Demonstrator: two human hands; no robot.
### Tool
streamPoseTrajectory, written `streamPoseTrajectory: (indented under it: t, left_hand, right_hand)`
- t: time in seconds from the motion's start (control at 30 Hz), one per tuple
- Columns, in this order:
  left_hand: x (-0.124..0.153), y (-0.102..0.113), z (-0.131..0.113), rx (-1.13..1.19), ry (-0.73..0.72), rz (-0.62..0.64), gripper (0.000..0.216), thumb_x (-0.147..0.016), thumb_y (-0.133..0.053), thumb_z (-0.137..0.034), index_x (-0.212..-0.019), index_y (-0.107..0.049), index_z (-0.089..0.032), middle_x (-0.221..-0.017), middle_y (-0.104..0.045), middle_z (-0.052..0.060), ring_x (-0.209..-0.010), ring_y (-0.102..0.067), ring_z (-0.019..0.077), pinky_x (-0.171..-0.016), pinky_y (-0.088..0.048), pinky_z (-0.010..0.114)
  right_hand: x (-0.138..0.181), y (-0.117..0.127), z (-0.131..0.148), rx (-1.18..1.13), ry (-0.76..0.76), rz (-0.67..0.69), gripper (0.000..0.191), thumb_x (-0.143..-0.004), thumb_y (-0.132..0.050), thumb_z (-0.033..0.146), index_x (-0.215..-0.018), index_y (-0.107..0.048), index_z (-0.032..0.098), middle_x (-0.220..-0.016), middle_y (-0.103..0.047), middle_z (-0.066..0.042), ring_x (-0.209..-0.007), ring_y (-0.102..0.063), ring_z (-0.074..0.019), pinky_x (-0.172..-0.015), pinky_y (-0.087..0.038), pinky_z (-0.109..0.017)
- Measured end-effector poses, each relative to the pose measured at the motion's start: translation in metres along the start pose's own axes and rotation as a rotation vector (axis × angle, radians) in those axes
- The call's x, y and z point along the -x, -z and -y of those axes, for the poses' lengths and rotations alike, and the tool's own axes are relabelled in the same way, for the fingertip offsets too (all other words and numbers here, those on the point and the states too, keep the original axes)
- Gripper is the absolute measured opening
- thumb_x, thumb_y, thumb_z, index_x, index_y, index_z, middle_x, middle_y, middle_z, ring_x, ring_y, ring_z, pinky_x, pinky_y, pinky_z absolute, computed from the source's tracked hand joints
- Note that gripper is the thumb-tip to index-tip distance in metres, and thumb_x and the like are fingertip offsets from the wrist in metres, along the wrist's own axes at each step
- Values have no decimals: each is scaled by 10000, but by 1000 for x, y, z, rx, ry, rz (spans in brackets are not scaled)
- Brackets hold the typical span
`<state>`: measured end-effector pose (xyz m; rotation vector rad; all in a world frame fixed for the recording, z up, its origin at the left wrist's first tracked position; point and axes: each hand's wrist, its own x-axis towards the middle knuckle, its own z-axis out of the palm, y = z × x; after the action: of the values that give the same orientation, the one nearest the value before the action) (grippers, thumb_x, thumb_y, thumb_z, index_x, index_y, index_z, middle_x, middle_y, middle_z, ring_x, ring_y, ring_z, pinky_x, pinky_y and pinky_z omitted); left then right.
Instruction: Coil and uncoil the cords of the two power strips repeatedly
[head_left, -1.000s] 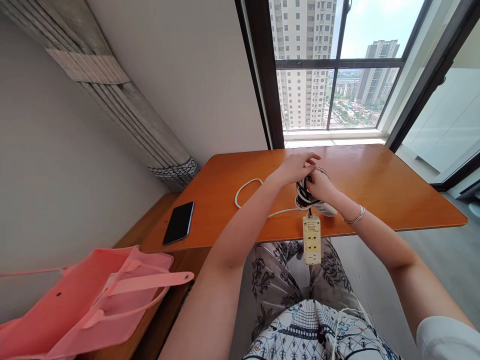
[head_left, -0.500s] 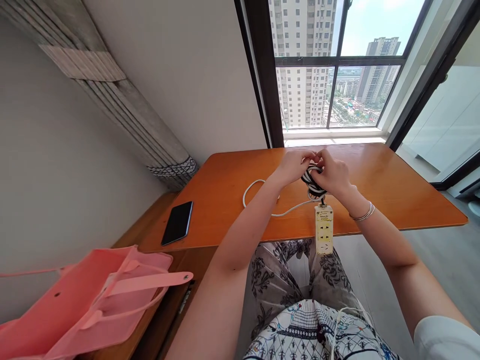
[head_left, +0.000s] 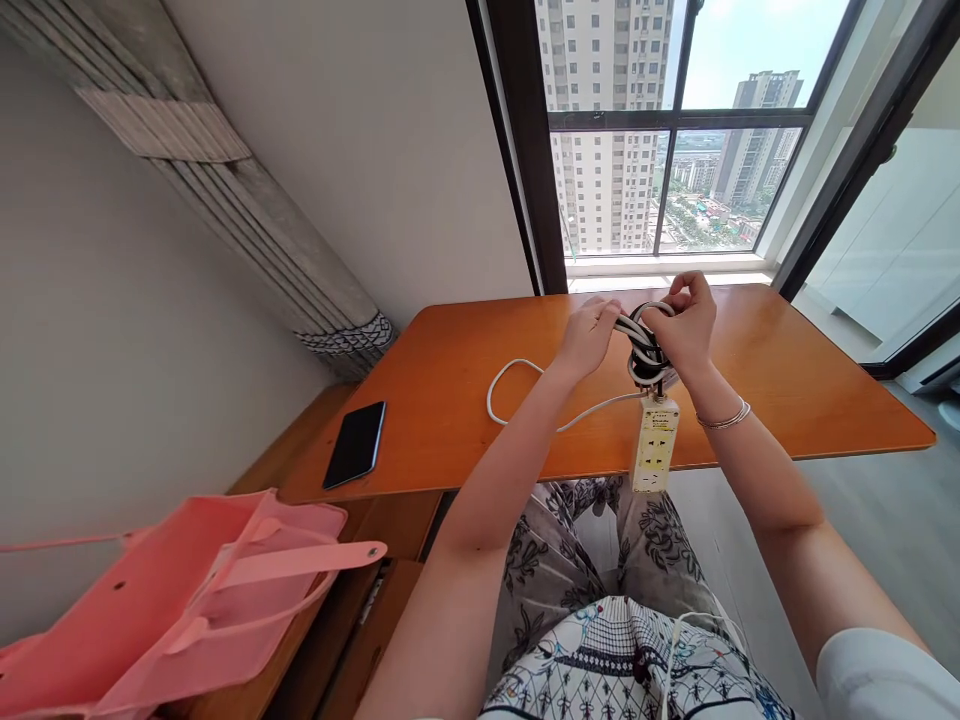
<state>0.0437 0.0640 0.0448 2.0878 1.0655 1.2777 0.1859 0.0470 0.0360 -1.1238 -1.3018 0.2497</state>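
Above the table, my right hand (head_left: 686, 325) grips a bundle of black and white cord (head_left: 646, 350) with its thumb and curled fingers. My left hand (head_left: 589, 335) is closed at the bundle's left side, its fingertips pinching the white cord. From the coil hangs a cream power strip (head_left: 655, 445) with rows of sockets, its lower end past the table's near edge. A loose length of white cable (head_left: 491, 395) curves over the tabletop to the left, partly hidden behind my left forearm.
The brown wooden table (head_left: 810, 390) reaches to the window (head_left: 675, 122). A black phone (head_left: 355, 445) lies on its left part. At lower left an open pink bag (head_left: 225, 600) rests on a wooden surface, and a grey curtain (head_left: 285, 240) hangs by the wall.
The cord bundle and power strip have shifted slightly right. My hands have moved apart, the right one up and to the right, and the strip now tilts a little.
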Motion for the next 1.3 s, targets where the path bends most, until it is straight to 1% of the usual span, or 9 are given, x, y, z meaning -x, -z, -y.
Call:
streamPoseTrajectory:
  t: [0.1, 0.23, 0.3, 0.5, 0.67, 0.83, 1.03, 1.17, 1.3]
  left_hand:
    - [4, -10, 3, 167, -54, 18, 352, -971, -460, -463, -1146, -611, -198, -1161, -637, 96, -1108, -602, 209, -1001, -468, 353]
    - [7, -18, 4, 305, -180, 148, 921, -728, -785, -534, -1471, -313, -263, -1400, -488, 129, -1241, -559, 244, -1036, -463, 363]
    - [6, -19, 7, 360, -189, 185, 999, -678, -821, -531, -1474, -279, -266, -1399, -491, 132, -1261, -552, 258, -1045, -465, 380]
    - [3, -10, 13, 529, -91, 315, 902, -640, -832, -481, -1382, -383, -237, -1377, -543, 134, -1254, -577, 275, -1071, -465, 421]
    - [1, -7, 4, 630, 24, 405, 711, -648, -788, -331, -1286, -497, -211, -1312, -618, 122, -1191, -628, 294, -1014, -508, 444]
    - [4, -7, 2, 715, 114, 552, 603, -651, -726, -276, -1215, -536, -183, -1097, -714, 118, -976, -717, 289, -878, -575, 459]
    - [4, -4, 6, 684, 26, 408, 669, -637, -772, -312, -1247, -535, -171, -1158, -704, 150, -985, -718, 284, -910, -565, 451]
    - [-1, -2, 9, 770, 12, 300, 713, -579, -817, -305, -1234, -561, -193, -1155, -706, 107, -1057, -697, 307, -973, -531, 482]
    - [-5, 0, 7, 822, 11, 295, 641, -568, -817, -284, -1167, -608, -190, -1101, -719, 86, -1114, -673, 332, -1032, -488, 513]
  right_hand:
    - [-1, 1, -1, 59, 52, -24, 277, -734, -553, 168, -990, -480, 245, -727, -558, 32, -607, -494, -125, -595, -446, -293]
    - [-6, -2, -1, 23, 79, 51, 304, -775, -518, 163, -1060, -468, 256, -779, -560, 17, -653, -540, -141, -622, -473, -300]
    - [-11, -4, -2, -53, 65, 112, 315, -787, -511, 159, -1077, -447, 263, -763, -538, 29, -622, -526, -133, -595, -476, -288]
    - [-26, 2, 2, -205, -9, 303, 354, -722, -580, 130, -1017, -433, 260, -672, -431, 85, -497, -409, -80, -480, -422, -230]
    - [-51, 16, 6, -159, 51, 318, 341, -673, -573, 72, -962, -488, 231, -681, -448, 72, -514, -410, -62, -472, -373, -208]
    - [-78, 31, 6, -102, 111, 374, 341, -649, -638, 47, -932, -542, 212, -672, -474, 67, -564, -428, -60, -479, -351, -187]
    - [-78, 35, 19, -164, 91, 499, 294, -701, -701, 128, -968, -594, 193, -746, -540, 35, -639, -506, -87, -537, -432, -226]
    - [-61, 31, 16, -259, 93, 556, 408, -741, -763, 321, -1111, -608, 248, -942, -633, -11, -869, -610, -166, -721, -536, -316]
    - [-43, 23, 4, -259, 60, 522, 351, -878, -607, 535, -1037, -646, 225, -958, -683, -38, -908, -632, -182, -790, -536, -353]
